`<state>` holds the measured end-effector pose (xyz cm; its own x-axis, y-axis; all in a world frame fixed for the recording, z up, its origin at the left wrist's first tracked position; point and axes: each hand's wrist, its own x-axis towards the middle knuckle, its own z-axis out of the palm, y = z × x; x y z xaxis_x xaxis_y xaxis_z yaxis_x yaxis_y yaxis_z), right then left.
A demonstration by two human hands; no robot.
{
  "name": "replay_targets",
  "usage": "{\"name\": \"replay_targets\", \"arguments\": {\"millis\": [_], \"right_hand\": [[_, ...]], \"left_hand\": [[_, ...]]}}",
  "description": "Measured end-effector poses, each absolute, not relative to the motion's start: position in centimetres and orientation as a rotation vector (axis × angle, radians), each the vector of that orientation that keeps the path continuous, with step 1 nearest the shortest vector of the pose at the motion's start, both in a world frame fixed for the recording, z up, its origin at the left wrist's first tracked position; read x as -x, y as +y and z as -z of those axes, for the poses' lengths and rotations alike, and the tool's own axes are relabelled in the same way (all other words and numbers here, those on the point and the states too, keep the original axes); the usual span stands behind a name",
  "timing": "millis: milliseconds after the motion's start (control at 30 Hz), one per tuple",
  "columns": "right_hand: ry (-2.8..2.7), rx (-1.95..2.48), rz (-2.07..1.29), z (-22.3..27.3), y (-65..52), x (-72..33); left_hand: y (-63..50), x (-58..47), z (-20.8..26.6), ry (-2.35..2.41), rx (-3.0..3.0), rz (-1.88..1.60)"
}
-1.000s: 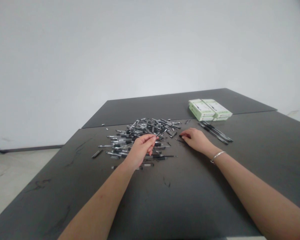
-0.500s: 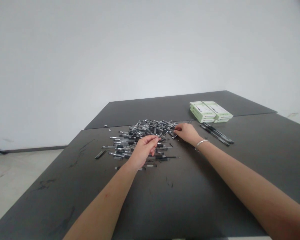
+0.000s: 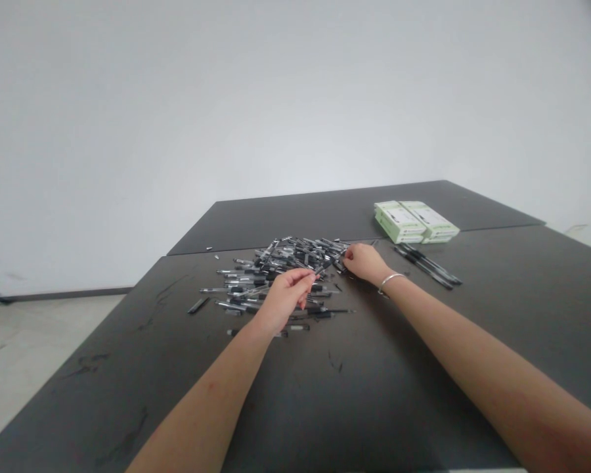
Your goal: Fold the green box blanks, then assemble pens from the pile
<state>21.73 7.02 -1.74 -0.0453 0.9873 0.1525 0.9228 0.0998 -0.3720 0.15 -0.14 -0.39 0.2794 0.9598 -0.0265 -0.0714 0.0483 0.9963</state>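
My left hand (image 3: 286, 297) is closed in a pinch on a slim black-and-clear pen (image 3: 324, 267), whose far end points up and to the right. Right of it, my right hand (image 3: 366, 261) has its fingers drawn together at the right edge of the pile; what they hold, if anything, is too small and hidden to name. Beneath and beyond both hands spreads a loose heap of pens and pen parts (image 3: 246, 282), clear barrels with black grips and caps among them.
Green-and-white boxes (image 3: 416, 222) sit in two stacks at the back right. A few capped black pens (image 3: 428, 266) lie side by side in front of them. A black cap (image 3: 198, 305) rests left of the heap on the dark table (image 3: 295, 401), and a pale wall (image 3: 276, 98) rises behind.
My right hand has shifted very slightly left and down at the pile's edge. My left hand keeps its pinch on the pen, which has moved a little right, nearer the right hand.
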Motion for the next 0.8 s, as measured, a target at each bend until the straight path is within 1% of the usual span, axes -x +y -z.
{"name": "replay_targets", "arguments": {"millis": [233,300,400,467,600,800], "right_hand": [[-1.872,1.693,-0.384,0.0,4.0,-22.9],[-1.798,1.573,-0.545,-0.5,2.9,-23.2],[-1.547,1.288,-0.885,-0.7,1.6,-23.5],[-1.423,1.144,-1.01,-0.5,1.0,-23.7],[-1.357,1.019,-1.061,0.1,0.3,-24.1],[-1.409,1.039,-1.008,-0.4,-0.8,-24.3]], "left_hand": [[-0.1,-0.1,0.4,0.999,-1.354,-0.965],[-0.1,-0.1,0.6,1.011,-1.388,-0.953],[-0.2,-0.1,0.7,1.034,-1.428,-0.943],[-0.3,-0.1,0.5,1.053,-1.455,-0.931],[-0.6,-0.2,0.1,1.085,-1.493,-0.899],[-0.8,-0.3,0.0,1.125,-1.548,-0.856]]}}
